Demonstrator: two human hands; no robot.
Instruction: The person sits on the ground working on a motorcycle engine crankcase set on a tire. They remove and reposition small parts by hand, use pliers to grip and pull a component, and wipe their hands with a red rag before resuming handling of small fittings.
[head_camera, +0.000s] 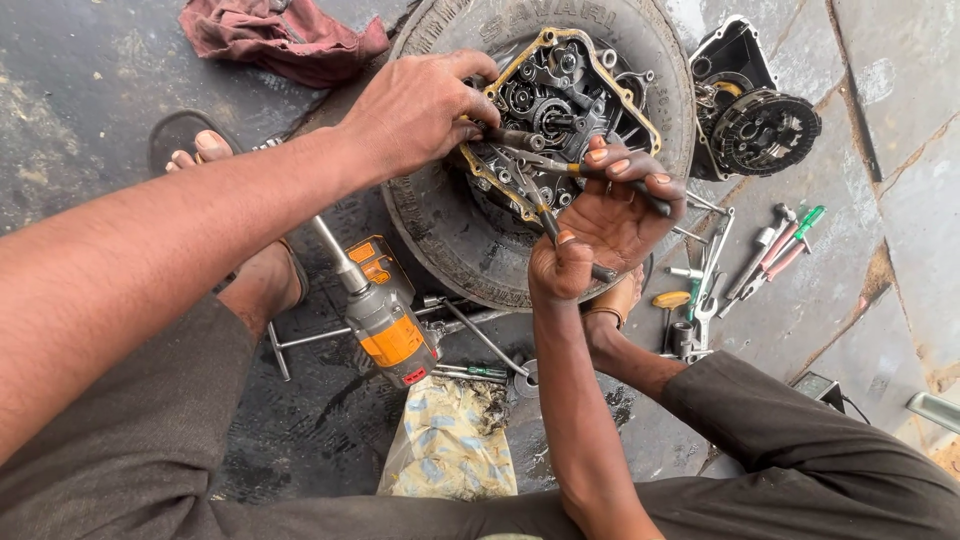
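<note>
Left hand (415, 110) fingers grip shaft (515, 137) at engine case (560, 100) edge; right hand (560, 265) clasps pliers (548, 215).

Left of the tyre (440, 235) lies my orange impact driver (385, 320). Beyond the tyre sits a red rag (280, 35). To its right, a clutch cover (750, 110) and scattered screwdrivers (780, 245). Below it, a crumpled cloth (450, 445).

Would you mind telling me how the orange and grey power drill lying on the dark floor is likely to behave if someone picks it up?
The orange and grey power drill looks rigid and probably heavy for its size, given its bulky metal-nosed body. Its long shaft could make it front-heavy, so it may tip forward. The dark oily floor suggests that its casing might be greasy and slippery.
</note>
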